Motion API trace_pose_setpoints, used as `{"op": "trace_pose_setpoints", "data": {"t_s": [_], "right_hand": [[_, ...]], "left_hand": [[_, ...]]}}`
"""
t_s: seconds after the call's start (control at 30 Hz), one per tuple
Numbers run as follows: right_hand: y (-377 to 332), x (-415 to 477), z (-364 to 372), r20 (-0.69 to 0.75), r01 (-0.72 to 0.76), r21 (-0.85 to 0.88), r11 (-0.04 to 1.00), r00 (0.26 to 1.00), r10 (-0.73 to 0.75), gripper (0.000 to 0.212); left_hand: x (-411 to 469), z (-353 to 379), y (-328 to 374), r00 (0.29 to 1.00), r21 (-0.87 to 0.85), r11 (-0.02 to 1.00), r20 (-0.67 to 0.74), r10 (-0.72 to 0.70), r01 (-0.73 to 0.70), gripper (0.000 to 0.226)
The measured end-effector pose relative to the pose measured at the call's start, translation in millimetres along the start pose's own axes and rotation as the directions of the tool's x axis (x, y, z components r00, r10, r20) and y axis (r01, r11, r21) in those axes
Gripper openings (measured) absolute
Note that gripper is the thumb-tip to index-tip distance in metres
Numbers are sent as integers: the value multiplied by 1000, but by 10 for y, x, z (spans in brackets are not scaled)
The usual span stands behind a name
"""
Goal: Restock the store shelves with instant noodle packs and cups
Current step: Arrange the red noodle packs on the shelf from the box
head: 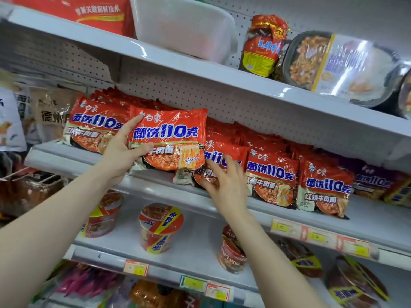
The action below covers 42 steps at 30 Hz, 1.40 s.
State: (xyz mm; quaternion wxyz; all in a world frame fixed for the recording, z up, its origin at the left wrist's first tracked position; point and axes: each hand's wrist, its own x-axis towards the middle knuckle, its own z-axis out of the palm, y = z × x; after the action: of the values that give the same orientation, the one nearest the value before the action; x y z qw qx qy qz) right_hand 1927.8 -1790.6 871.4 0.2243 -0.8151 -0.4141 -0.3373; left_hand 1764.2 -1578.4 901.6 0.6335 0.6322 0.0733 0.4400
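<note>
Left grip (120,152) holds a red instant noodle pack (169,138) by its left edge, with the thumb laid across the front and the forefinger stretched up along the side. The pack is upright and off the shelf, in front of the middle shelf (66,160) and above its front edge, left of centre. It partly covers the rows behind it.

Right grip (226,181) is spread wide. Its fingertips rest on the face of the front pack (213,155) of the next row, which stands at the shelf's front edge just right of and below the held pack. Whether the thumb pinches that pack I cannot tell.

More red packs (273,174) of the same kind stand in rows along the middle shelf, from its left end toward the right. Purple packs (373,181) are near the right end. Price tags (287,227) sit on the front edge.

On the lower shelf (195,247) stand noodle cups (159,227), spaced apart. The upper shelf (178,63) carries a white plastic tub (184,27) and a wrapped bowl meal (333,63).
</note>
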Motion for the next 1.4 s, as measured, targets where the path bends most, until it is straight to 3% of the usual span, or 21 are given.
{"op": "trace_pose_setpoints", "data": {"t_s": [0.4, 0.57, 0.73, 0.83, 0.93, 1.03, 1.23, 1.4], "right_hand": [[-89, 209, 14, 142, -70, -50, 996, 987, 77, 65], [-16, 208, -62, 203, -126, 98, 987, 974, 104, 48], [-284, 269, -189, -31, -185, 226, 956, 980, 197, 35], [-731, 372, -235, 93, -230, 481, 846, 973, 212, 42], [-1177, 454, -161, 232, -312, 633, 708, 949, 211, 67], [-1513, 532, -24, 223, -320, 627, 710, 947, 230, 81], [-2061, 609, 367, 197, -320, 646, 693, 947, 253, 83], [-2448, 614, 696, 184, -330, 557, 762, 944, 274, 89]], "left_hand": [[-137, -27, -39, 1000, 42, 999, -29, -10, 11, 71], [-67, -120, -20, 999, 47, 999, 23, -26, 25, 72], [72, -283, 64, 991, 66, 998, 131, -14, 5, 71], [154, -442, 139, 981, 91, 995, 191, 12, -30, 70], [217, -638, 199, 982, 99, 994, 185, 25, -44, 65], [315, -919, 235, 982, 138, 988, 185, 42, -69, 66], [474, -1529, 195, 977, 249, 965, 210, 25, -79, 72], [572, -1966, 49, 981, 391, 912, 186, 52, -123, 73]]}}
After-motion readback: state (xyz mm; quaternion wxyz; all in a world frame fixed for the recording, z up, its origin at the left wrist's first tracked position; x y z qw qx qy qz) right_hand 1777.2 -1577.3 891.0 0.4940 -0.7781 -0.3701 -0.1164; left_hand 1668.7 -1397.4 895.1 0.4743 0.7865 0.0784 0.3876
